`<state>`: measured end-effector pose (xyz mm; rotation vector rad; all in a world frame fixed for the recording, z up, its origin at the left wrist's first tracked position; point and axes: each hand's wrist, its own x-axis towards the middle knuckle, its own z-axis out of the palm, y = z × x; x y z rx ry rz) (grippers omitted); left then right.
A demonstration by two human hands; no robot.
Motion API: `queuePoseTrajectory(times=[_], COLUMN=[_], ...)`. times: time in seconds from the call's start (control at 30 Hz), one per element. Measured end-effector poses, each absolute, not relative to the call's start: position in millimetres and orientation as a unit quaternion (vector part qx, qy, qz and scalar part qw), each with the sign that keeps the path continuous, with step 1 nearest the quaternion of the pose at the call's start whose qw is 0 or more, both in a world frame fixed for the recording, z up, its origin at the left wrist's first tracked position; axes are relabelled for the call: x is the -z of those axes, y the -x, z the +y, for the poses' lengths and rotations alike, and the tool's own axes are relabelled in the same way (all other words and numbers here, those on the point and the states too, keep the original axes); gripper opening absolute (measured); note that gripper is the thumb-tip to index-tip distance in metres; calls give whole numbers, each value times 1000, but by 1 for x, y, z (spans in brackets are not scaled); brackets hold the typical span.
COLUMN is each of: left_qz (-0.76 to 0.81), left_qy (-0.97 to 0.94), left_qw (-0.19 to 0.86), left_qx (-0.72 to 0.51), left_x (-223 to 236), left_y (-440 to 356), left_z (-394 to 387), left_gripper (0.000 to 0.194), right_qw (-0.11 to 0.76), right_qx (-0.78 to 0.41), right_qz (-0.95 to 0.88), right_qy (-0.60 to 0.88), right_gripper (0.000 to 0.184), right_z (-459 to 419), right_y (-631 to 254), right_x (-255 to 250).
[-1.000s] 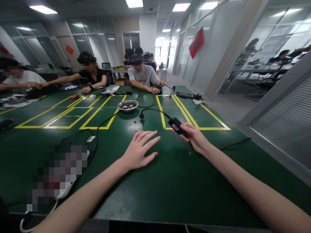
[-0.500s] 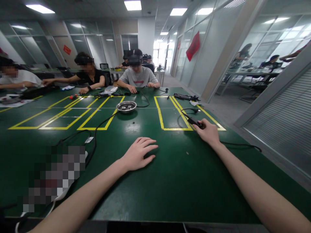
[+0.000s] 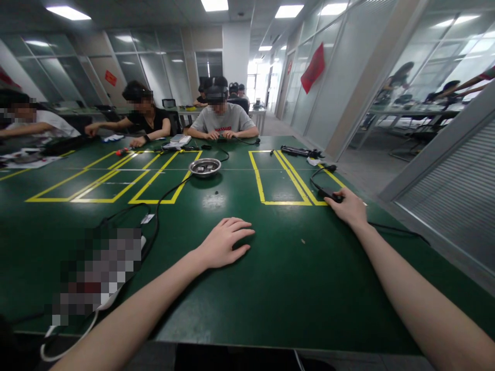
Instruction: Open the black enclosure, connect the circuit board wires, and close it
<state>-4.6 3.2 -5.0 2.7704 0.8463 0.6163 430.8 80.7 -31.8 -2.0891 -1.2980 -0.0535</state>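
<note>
My right hand (image 3: pixel 350 207) is closed on a small black elongated piece (image 3: pixel 328 195), low over the table at the right yellow frame. A short black cable loops from its far end to a black plug (image 3: pixel 331 168), and another black cable (image 3: pixel 402 232) runs right from behind my hand. My grip hides much of the piece, so I cannot tell its exact kind. My left hand (image 3: pixel 225 243) lies palm down on the green table, fingers stretched and apart, holding nothing. Beyond it stands a round metal bowl (image 3: pixel 204 167) with small metal parts inside.
A partly blurred-out power strip (image 3: pixel 116 296) with a white cord lies left of my left forearm. Yellow tape frames (image 3: pixel 286 203) mark the table. A folded black tripod-like thing (image 3: pixel 301 151) lies at the far right. Several people sit across the table, the middle one handling something small.
My right hand has shifted slightly right with the black piece. The plug has moved right and away from me. My left hand stays in place. The middle person's hands have come together.
</note>
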Motion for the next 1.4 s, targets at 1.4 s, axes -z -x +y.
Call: queuePoseTrajectory(times=[1.4], left_qz=[273], left_qy=[-934], left_qw=[101], left_qx=[-206], left_x=[7], left_y=[5], left_z=[2], left_gripper=[38], right_qw=[409], right_qx=[75], right_qz=[-485], right_qy=[769], right_gripper=[40], right_z=[80], right_y=[-437], right_x=[34])
